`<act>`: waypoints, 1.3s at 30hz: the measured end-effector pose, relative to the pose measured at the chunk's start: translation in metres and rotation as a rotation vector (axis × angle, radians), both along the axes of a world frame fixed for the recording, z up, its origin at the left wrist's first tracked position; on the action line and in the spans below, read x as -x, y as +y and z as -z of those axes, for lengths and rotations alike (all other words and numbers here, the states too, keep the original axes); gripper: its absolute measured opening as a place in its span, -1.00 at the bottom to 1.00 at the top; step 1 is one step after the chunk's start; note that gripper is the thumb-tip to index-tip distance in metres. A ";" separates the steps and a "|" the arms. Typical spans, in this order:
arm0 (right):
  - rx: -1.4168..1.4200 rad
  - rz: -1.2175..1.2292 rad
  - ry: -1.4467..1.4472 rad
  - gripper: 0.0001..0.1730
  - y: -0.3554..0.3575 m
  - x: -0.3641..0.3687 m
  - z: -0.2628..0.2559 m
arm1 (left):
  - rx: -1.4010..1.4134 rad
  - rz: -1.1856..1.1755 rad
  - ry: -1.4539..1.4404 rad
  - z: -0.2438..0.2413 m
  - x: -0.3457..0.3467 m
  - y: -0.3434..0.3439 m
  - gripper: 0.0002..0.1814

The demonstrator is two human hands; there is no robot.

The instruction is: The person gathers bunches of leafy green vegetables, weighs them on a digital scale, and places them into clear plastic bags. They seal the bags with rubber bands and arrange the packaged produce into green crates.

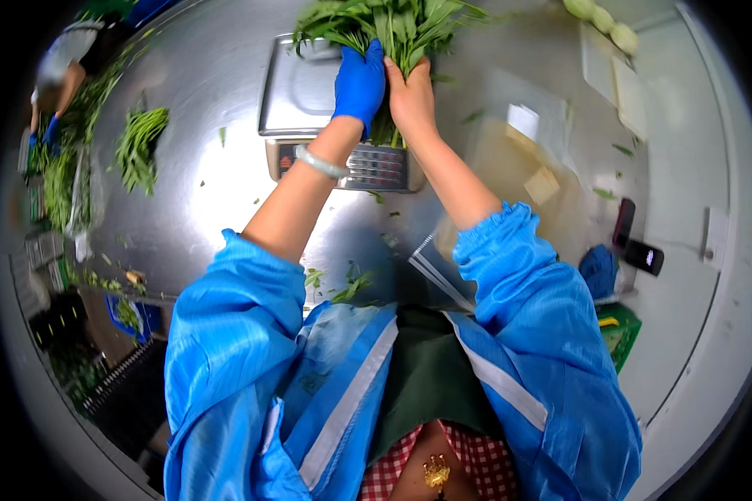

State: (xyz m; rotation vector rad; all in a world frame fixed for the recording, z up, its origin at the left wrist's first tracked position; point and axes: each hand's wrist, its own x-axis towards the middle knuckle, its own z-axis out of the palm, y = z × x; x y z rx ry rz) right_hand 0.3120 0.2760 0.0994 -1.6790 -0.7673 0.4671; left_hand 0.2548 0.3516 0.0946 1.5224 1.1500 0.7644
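A large bunch of leafy green vegetables [395, 28], likely water spinach, is held between my two hands, its leaves spreading away from me and its stems pointing back towards me. My left hand [358, 84], in a blue glove, grips the bunch from the left. Bare, my right hand [412, 100] closes on it from the right. Beneath them stands a digital scale with a metal pan [297, 94]. The stems and my left wrist partly cover the scale's keypad [376, 166].
A smaller bunch of greens [141, 147] lies on the steel table [194, 81]. Clear plastic bags [526, 169] are at right, with a phone-like device [643, 257] at the edge. Pale green round vegetables [601, 20] sit far right. Another person's gloved hands [51, 133] are among greens at far left.
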 end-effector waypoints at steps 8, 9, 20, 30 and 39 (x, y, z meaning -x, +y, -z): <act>-0.122 0.214 0.020 -0.27 -0.246 -0.073 0.032 | 0.029 0.326 -0.343 0.017 -0.082 -0.240 -0.50; -0.100 0.214 0.086 -0.26 -0.271 -0.075 0.046 | 0.061 0.355 -0.290 0.053 -0.089 -0.263 -0.48; 0.448 0.253 0.198 -0.49 -0.443 -0.130 0.139 | 0.225 0.315 0.074 0.155 -0.014 -0.271 -0.52; 0.616 -0.314 -1.161 -0.64 -0.473 -0.226 0.108 | 0.462 0.567 0.337 0.151 -0.015 -0.260 -0.76; 0.394 -0.805 -1.185 -0.94 -0.403 -0.139 0.034 | -0.203 0.829 0.479 0.088 -0.018 -0.229 -0.72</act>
